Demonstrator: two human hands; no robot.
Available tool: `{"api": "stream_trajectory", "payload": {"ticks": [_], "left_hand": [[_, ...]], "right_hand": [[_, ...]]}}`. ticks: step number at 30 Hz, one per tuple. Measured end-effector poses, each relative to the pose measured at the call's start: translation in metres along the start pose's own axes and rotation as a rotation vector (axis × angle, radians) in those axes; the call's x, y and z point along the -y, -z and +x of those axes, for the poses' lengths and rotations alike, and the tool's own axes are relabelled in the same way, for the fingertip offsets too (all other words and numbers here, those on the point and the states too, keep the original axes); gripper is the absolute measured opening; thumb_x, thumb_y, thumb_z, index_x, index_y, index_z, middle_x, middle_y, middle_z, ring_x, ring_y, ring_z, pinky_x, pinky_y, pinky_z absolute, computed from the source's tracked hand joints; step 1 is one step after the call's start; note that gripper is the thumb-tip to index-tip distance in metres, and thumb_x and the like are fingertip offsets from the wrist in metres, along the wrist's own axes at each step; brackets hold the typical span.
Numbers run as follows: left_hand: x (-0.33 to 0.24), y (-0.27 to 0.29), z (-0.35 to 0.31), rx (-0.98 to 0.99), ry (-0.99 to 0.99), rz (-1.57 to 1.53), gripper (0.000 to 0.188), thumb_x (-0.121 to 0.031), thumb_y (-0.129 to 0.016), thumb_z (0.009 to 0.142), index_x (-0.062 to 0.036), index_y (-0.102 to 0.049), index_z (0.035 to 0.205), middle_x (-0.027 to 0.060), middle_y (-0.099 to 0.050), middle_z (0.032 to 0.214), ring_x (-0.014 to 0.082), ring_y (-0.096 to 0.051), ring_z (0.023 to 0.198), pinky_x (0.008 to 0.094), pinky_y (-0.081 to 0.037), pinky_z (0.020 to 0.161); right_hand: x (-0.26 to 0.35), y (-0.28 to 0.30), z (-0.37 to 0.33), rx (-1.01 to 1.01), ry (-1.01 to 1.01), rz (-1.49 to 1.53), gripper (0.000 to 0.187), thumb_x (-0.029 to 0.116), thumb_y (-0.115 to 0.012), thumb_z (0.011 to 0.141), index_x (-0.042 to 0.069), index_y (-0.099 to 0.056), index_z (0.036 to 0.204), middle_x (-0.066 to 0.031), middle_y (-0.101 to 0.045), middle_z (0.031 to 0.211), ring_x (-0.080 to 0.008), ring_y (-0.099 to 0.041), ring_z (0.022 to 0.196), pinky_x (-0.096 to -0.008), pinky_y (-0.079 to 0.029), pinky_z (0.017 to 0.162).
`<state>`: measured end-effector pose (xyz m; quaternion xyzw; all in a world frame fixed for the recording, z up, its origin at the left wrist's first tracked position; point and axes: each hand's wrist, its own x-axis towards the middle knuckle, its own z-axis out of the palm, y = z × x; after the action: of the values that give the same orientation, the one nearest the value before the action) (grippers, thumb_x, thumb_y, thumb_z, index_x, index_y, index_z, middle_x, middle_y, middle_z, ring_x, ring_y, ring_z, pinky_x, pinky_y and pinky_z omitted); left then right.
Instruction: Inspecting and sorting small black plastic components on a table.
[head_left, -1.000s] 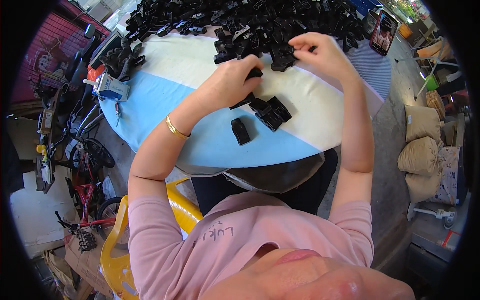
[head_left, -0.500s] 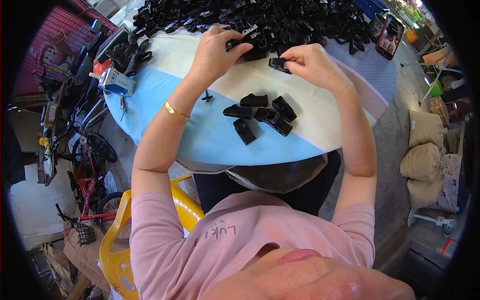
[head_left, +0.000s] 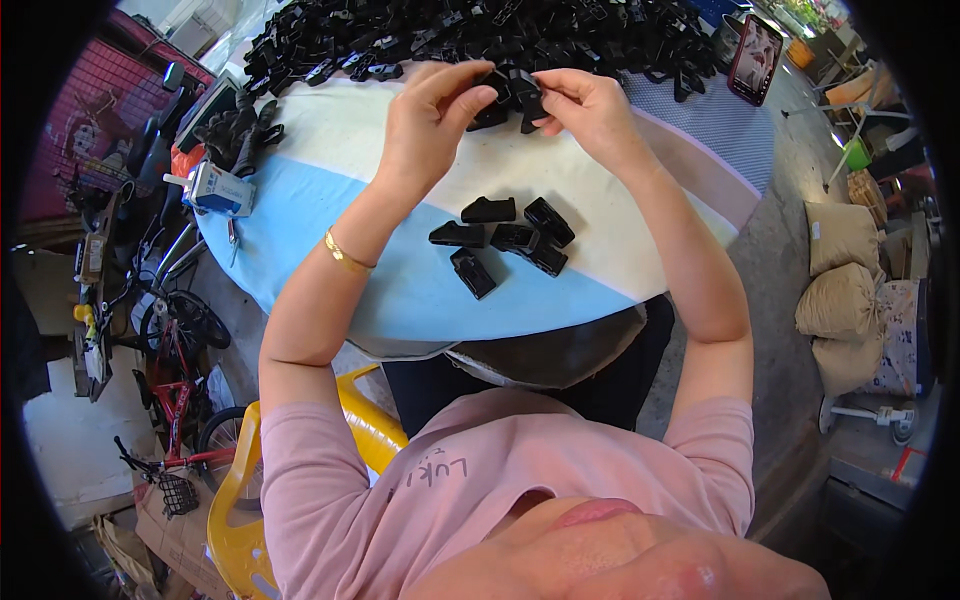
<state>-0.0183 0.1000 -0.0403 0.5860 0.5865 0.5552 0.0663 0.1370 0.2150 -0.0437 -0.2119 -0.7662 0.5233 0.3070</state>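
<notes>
At the near edge of a big heap of black plastic parts [head_left: 420, 45], my two hands are close together. My right hand [head_left: 590, 110] pinches a black plastic part [head_left: 529, 108] between thumb and fingers. Curled with thumb and index toward it, my left hand [head_left: 435, 115] grips a black piece at the same spot; its outline merges with the dark parts behind. Nearer to me, several black block-shaped plastic pieces [head_left: 488, 209] lie in a loose cluster on the blue and cream cloth [head_left: 330, 210], some overlapping.
To the left on the cloth are a blue and white carton [head_left: 220, 190] and dark gloves [head_left: 240, 130]. A phone [head_left: 755, 60] stands upright at the far right. A yellow chair [head_left: 235, 500] is at my left, and tan sacks [head_left: 840, 300] are piled at the right.
My right hand has moved left with its black part, up to my left hand. The view has shifted slightly, and a small dark piece near my left wrist is no longer visible.
</notes>
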Motion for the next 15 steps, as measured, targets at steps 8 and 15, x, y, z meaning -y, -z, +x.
{"api": "stream_trajectory", "payload": {"ticks": [8,15], "left_hand": [[-0.016,-0.009,-0.014,0.072,0.588,-0.667,0.032,-0.013,-0.058,0.088,0.0075,-0.054,0.111,0.0096,-0.06,0.093,0.0152,-0.062,0.078,0.0252,-0.054,0.074],[-0.007,-0.005,-0.016,0.132,0.536,-0.647,0.031,-0.008,-0.064,0.082,0.0023,-0.057,0.111,0.0075,-0.062,0.095,0.0138,-0.061,0.084,0.0278,-0.051,0.083]], "right_hand": [[0.001,-0.02,-0.011,-0.137,0.196,-0.239,0.02,0.006,-0.057,0.084,-0.002,-0.063,0.102,-0.0049,-0.066,0.079,-0.0084,-0.06,0.065,-0.021,-0.049,0.059],[0.011,-0.019,-0.014,-0.064,-0.002,-0.005,0.021,0.007,-0.056,0.085,-0.002,-0.063,0.103,-0.0041,-0.064,0.078,-0.0075,-0.058,0.062,-0.0206,-0.049,0.059]]}}
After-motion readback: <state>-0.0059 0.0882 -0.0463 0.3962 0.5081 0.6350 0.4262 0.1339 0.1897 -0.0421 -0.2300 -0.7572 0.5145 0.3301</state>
